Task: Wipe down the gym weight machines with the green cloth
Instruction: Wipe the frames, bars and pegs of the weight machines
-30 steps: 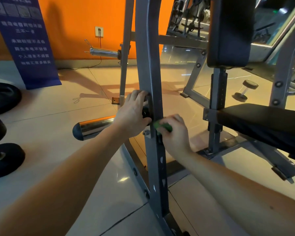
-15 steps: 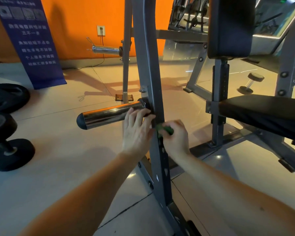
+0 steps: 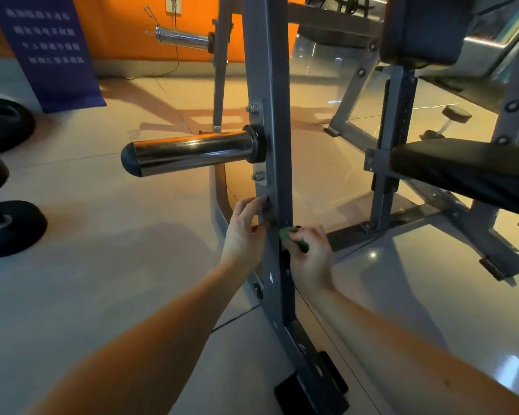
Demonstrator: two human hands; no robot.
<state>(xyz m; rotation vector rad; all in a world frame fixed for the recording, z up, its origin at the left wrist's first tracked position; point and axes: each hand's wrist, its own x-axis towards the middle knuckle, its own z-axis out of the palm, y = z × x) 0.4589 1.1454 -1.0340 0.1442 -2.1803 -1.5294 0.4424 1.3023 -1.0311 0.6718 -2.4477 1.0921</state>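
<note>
- The soft, bunched green cloth is low on the right face of the grey painted steel upright post. It is pressed to the metal well below the chrome cylindrical weight peg.
- The right grip, a bare hand, is curled round the cloth and pinches it. Only a small green wad shows past the fingers, and the rest is hidden in the palm.
- The left grip, also bare, has its fingers curled onto the post's left edge, just under the lower bolt of the peg's mounting plate. It looks like a brace rather than a wiping hand.
- The cloth looks light and limp, with no shape of its own. Held this tightly it probably offers little wiping area, so a looser hold with a flat pad of fabric facing the metal should cover more.
- The post looks rigid and fixed to a heavy frame, so it should take firm pressure without shifting. Its smooth paint should let the cloth slide, though bolt heads and drilled holes could snag it.
- The chrome peg is round and likely slick, so wrapping the cloth around it would suit better than a flat stroke.
- The black padded seat is well to the right and probably gives under pressure.
</note>
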